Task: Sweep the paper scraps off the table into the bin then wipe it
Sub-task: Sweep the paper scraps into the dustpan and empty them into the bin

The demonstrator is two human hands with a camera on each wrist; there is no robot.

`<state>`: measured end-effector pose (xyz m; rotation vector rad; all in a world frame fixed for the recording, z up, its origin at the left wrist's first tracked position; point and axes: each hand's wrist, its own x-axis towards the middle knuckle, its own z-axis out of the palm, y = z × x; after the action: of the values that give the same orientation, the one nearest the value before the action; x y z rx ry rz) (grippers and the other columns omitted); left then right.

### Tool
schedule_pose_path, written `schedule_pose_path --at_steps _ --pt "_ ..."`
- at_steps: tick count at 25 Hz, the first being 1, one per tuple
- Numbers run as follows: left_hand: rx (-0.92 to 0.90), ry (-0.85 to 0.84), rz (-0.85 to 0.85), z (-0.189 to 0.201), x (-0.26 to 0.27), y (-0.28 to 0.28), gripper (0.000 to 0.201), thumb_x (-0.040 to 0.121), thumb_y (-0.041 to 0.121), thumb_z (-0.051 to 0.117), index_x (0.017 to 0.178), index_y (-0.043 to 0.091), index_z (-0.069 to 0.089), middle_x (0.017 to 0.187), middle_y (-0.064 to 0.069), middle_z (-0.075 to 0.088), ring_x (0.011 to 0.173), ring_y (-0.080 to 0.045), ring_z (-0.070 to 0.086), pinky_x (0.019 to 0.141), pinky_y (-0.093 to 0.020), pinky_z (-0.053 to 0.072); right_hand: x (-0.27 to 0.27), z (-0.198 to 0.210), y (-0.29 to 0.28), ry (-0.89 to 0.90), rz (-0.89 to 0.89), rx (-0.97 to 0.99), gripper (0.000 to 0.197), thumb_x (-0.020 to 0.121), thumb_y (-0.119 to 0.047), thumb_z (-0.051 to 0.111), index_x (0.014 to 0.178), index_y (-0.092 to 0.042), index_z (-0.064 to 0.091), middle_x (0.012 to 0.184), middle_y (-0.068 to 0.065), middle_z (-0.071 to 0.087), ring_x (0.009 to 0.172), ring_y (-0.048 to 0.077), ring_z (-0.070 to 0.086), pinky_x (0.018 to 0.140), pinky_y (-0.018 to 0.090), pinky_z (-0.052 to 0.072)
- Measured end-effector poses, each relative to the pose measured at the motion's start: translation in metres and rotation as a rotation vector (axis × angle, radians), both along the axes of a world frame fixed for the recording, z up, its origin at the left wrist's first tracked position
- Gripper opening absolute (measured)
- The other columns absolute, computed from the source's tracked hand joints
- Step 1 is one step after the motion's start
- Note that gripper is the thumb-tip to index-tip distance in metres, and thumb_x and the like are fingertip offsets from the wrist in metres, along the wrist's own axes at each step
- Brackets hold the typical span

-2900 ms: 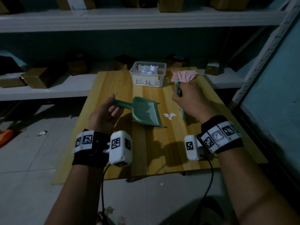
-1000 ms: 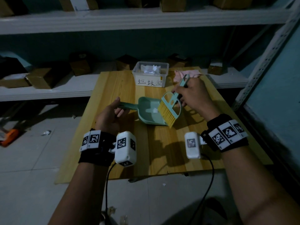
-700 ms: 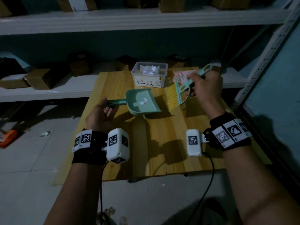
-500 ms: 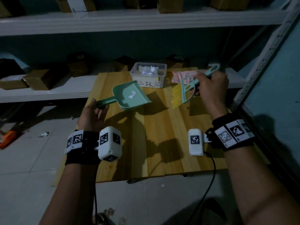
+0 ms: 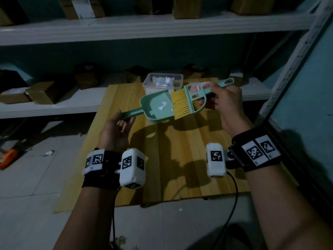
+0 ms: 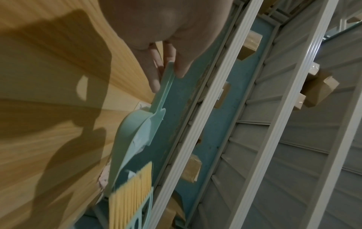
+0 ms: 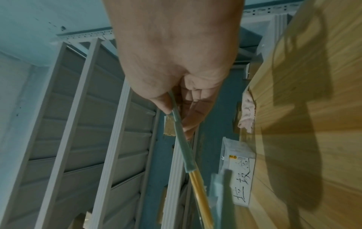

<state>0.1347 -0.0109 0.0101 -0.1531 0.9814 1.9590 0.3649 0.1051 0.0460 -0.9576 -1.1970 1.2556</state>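
My left hand grips the handle of a green dustpan, which hangs above the wooden table just in front of the clear plastic bin. A white paper scrap lies inside the pan. My right hand grips the handle of a green brush; its yellow bristles sit at the pan's open mouth. The bin holds several white scraps. A pink cloth lies at the table's far edge to the right of the bin, mostly hidden behind the brush in the head view. The left wrist view shows the dustpan from its underside.
White shelves with cardboard boxes run behind the table. A perforated metal rack upright and a teal wall stand close on the right. Tiled floor lies left and in front, with an orange object and small bits.
The scrap went from the table into the dustpan. My left hand then lifted the pan and carried it back toward the bin, and the brush came up against the pan's mouth.
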Motion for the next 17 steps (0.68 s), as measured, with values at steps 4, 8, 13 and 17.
schedule_pose_path --at_steps 4,8,13,17 --pt "0.006 -0.005 -0.008 0.0005 0.0043 0.0026 0.035 0.094 0.013 0.063 0.127 0.004 0.058 0.106 -0.011 0.055 0.101 -0.023 0.065 0.077 -0.033 0.061 -0.0011 0.0016 -0.0048 -0.067 -0.003 0.034 0.009 0.095 -0.022 0.061 0.089 -0.017 0.066 0.087 0.004 0.074 0.076 0.017 0.074 0.064 0.029 0.059" --pt "-0.006 -0.034 -0.001 -0.0008 0.0 0.0011 0.035 0.092 0.013 0.065 0.125 0.005 0.059 0.109 -0.012 0.056 0.1 -0.024 0.066 0.074 -0.032 0.062 0.0021 0.0051 -0.0075 -0.065 -0.009 0.042 0.011 0.095 -0.019 0.061 0.084 -0.021 0.065 0.085 0.002 0.074 0.077 0.016 0.074 0.065 0.03 0.06" --pt "0.006 -0.035 0.019 -0.0017 -0.0019 -0.0012 0.033 0.092 0.012 0.065 0.122 0.003 0.058 0.107 -0.014 0.056 0.094 -0.024 0.066 0.074 -0.032 0.062 0.0041 0.0024 -0.003 -0.104 -0.049 0.046 0.011 0.095 -0.019 0.06 0.087 -0.017 0.067 0.09 0.009 0.075 0.077 0.02 0.075 0.066 0.033 0.06" --pt "-0.002 -0.05 0.026 -0.0044 -0.0041 -0.0025 0.033 0.09 0.012 0.067 0.12 0.003 0.059 0.11 -0.015 0.058 0.097 -0.026 0.067 0.073 -0.033 0.062 0.0024 0.0021 -0.0045 -0.139 -0.055 0.067 0.011 0.096 -0.02 0.06 0.087 -0.019 0.066 0.089 0.006 0.074 0.077 0.018 0.075 0.067 0.034 0.061"
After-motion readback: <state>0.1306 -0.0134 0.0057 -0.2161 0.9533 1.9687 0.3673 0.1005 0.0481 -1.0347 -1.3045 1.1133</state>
